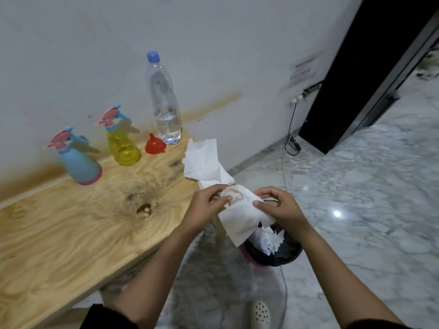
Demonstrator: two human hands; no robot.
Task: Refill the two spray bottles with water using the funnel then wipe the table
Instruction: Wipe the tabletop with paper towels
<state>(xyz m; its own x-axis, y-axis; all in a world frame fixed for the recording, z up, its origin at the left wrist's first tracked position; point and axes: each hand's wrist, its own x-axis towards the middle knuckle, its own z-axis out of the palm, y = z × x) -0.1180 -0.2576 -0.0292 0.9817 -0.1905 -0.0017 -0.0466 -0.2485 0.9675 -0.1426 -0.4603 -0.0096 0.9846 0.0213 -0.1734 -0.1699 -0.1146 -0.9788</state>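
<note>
While left hand (207, 206) and right hand (278, 205) pinch tissue (241, 218), bin (292, 253) beneath, table (71, 233) alongside

A white wall (71, 55), stained brown low down, is met by a grey marbled floor (368, 198); a black door frame (356, 79) is set at the right.

two spray bottles (78, 160) left of funnel (155, 144) on table (71, 233), water bottle (164, 100) behind funnel
</note>
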